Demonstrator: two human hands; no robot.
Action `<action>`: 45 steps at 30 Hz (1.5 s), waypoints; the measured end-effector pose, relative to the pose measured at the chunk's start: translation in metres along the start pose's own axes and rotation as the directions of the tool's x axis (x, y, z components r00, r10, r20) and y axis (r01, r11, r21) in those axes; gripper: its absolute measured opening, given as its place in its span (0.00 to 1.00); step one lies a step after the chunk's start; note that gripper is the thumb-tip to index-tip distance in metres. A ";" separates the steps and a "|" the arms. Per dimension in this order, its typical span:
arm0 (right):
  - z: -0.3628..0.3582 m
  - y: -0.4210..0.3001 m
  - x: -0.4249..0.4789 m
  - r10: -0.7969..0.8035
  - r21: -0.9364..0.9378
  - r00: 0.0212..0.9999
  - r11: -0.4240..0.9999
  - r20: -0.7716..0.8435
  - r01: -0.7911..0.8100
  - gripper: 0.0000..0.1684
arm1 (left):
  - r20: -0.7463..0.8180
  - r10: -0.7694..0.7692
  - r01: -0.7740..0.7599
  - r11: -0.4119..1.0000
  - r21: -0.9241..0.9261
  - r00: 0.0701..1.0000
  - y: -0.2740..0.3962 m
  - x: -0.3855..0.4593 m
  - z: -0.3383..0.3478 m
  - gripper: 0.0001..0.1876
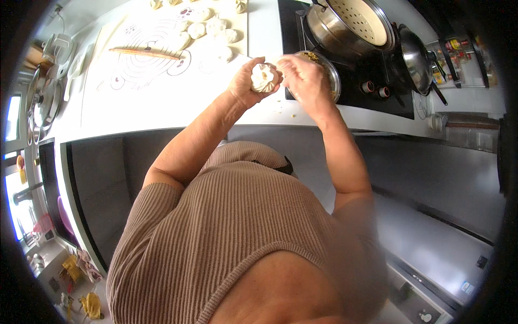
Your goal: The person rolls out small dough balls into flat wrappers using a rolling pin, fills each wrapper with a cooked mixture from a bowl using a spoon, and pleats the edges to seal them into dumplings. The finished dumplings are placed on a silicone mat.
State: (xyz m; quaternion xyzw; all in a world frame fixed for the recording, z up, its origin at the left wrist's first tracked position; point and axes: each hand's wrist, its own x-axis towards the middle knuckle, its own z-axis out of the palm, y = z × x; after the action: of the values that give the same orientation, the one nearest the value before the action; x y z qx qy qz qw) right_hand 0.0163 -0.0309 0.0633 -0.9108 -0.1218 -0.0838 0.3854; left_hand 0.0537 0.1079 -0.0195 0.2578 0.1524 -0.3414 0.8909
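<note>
A pleated dough bun [264, 79] rests in my left hand [244, 86], its gathered folds facing up with a small opening at the centre. My right hand [306, 84] is raised just to the right of the bun, fingers curled and blurred by motion. Whether those fingers hold anything is unclear. Partly behind the right hand stands a metal bowl [335, 77] with crumbly yellowish filling [311, 56]. Floured dough pieces [197, 30] lie on a pale printed mat [133, 77], beside a thin wooden rolling pin [145, 53].
On the black gas hob [352, 91] stand a steel pot with a perforated steamer insert [356, 20] and a dark wok [412, 60]. Several shaped buns [240, 6] sit at the mat's far edge. Pot lids [46, 105] stand at the left. Crumbs [293, 116] dot the counter's front.
</note>
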 end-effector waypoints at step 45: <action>0.326 -0.050 0.368 -0.181 -0.241 0.911 0.929 0.371 0.282 0.28 | 0.178 0.964 0.280 -0.229 0.932 0.197 0.188 -0.178 -0.337 0.31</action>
State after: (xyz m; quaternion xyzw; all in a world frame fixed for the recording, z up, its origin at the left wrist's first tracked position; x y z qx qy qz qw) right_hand 0.3735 0.2963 -0.0368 -0.9366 -0.2815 0.0132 0.2082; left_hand 0.0223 0.5107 -0.1497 0.9174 0.1472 0.2603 0.2627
